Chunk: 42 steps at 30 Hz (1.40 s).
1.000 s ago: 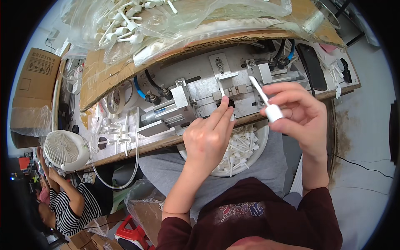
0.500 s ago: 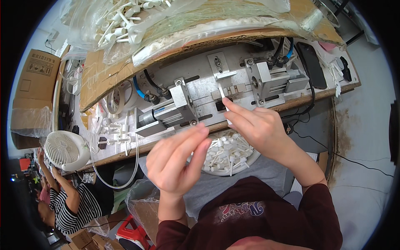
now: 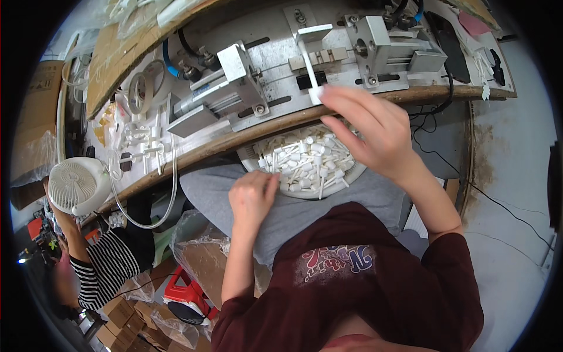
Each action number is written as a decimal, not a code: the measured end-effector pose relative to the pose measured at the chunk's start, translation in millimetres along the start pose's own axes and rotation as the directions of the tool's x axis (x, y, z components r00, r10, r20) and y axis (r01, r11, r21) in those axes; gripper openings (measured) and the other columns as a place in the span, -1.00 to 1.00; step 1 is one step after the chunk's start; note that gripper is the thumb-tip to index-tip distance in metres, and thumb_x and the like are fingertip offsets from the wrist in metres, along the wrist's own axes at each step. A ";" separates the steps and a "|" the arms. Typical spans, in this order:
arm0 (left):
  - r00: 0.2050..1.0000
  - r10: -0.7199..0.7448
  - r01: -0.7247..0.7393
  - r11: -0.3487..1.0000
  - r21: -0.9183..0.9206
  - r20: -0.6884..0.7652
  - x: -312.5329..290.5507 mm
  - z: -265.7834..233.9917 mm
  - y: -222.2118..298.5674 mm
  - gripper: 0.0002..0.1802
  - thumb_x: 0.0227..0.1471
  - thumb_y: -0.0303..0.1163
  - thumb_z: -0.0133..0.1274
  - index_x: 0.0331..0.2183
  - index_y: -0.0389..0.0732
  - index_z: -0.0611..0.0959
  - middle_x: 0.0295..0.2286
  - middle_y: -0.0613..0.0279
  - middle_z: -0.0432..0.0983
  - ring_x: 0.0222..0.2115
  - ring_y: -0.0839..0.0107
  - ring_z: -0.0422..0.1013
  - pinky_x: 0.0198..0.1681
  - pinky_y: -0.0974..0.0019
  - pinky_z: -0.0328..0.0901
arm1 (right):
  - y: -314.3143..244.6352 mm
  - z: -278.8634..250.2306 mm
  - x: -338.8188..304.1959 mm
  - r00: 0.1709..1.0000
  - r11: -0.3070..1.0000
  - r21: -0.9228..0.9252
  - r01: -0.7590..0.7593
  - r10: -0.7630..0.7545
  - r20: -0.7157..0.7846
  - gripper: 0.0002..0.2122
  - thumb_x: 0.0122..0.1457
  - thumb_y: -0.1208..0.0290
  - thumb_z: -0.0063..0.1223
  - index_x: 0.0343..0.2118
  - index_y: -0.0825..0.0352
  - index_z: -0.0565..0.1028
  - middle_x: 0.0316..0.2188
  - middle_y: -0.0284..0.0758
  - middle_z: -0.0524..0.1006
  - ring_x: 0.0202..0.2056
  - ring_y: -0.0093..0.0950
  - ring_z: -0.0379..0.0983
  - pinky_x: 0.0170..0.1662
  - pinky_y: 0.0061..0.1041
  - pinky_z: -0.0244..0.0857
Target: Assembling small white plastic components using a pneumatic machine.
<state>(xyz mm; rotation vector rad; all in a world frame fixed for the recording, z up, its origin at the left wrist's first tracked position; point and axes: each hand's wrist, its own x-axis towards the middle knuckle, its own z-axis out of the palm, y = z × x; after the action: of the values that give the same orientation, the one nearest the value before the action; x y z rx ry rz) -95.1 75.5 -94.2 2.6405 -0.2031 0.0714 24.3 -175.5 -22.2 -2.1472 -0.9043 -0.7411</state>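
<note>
A white plastic piece with a thin stem and a cylindrical end (image 3: 316, 95) lies across the metal fixture block (image 3: 319, 57) at the bench's front edge. My right hand (image 3: 378, 126) is at its near end, forefinger against the cylindrical end, thumb held apart below. My left hand (image 3: 251, 198) is lower, at the left side of a round white basin (image 3: 346, 189) heaped with similar white pieces (image 3: 308, 161). Its fingertips reach the pieces at the rim, thumb apart from the forefinger; I see nothing held in it.
Metal clamp cylinders flank the fixture, a left one (image 3: 226, 88) and a right one (image 3: 390, 53), with hoses attached. A white fan (image 3: 79, 186), tape rolls (image 3: 141, 92) and loose white parts (image 3: 143, 144) are at left. A phone (image 3: 448, 50) lies at right. Someone in stripes sits at far left.
My left hand has dropped from above the bench edge to the basin's left side. My right thumb has parted from the forefinger at the white piece. The view has tilted downward.
</note>
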 end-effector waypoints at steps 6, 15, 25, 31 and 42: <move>0.985 -0.172 0.164 0.917 0.363 -0.010 8.6 35.8 -48.7 -0.65 0.00 -0.25 0.20 -0.23 -0.31 0.62 -0.26 0.01 0.57 -0.19 0.06 0.47 -0.09 0.11 0.32 | -12.0 10.6 -113.2 0.734 0.985 0.021 0.172 -0.142 0.664 -0.57 0.10 0.46 0.05 0.10 0.19 0.43 0.22 -0.33 0.37 0.21 -0.36 0.34 0.15 -0.26 0.33; 0.805 -0.405 0.293 0.906 0.305 0.433 67.0 82.8 -138.0 -0.35 0.17 -0.15 0.00 0.22 -0.24 0.36 0.24 -0.13 0.19 0.29 0.01 0.08 0.35 0.15 0.00 | 12.8 109.8 -142.4 0.595 0.933 0.005 0.359 -0.233 0.769 -0.27 0.03 0.32 0.19 0.32 0.01 0.19 0.33 -0.34 0.21 0.32 -0.40 0.15 0.08 -0.26 0.31; 0.777 -0.491 0.391 0.867 0.308 0.395 65.5 68.7 -113.3 -0.36 0.13 -0.19 0.06 0.18 -0.26 0.40 0.20 -0.13 0.26 0.22 0.01 0.20 0.28 0.17 0.12 | 49.1 139.7 -113.5 0.526 0.972 -0.235 -0.023 0.212 0.824 -0.23 0.07 0.10 0.20 0.36 -0.12 0.12 0.20 -0.06 0.31 0.17 -0.08 0.33 0.18 -0.16 0.29; 0.844 -0.458 0.338 0.858 0.387 0.279 36.8 38.0 -69.5 -0.49 0.09 -0.24 0.10 0.04 -0.29 0.53 -0.01 -0.10 0.48 0.00 0.02 0.42 0.06 0.12 0.31 | 16.6 102.4 -102.6 0.154 0.909 -0.293 -0.297 0.348 0.925 -0.24 0.07 0.08 0.19 0.35 0.00 0.15 0.17 -0.07 0.34 0.26 -0.16 0.22 0.27 -0.11 0.12; 0.937 0.339 -0.348 0.923 -0.166 -0.080 19.8 -82.3 47.8 -0.73 0.00 -0.51 0.20 -0.17 -0.22 0.68 -0.29 0.09 0.64 -0.33 0.17 0.56 -0.27 0.20 0.41 | -24.7 -28.7 -9.8 0.935 0.952 -0.033 0.305 -0.292 0.203 -0.65 -0.01 0.43 0.26 -0.10 0.28 0.56 0.04 -0.25 0.50 0.10 -0.27 0.40 0.14 -0.15 0.21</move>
<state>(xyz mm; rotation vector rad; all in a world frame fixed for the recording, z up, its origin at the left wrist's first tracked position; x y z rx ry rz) -84.2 70.4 2.3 2.3944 -0.6258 0.2247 -7.2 -188.1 -2.7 -2.1924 -1.3509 -0.7203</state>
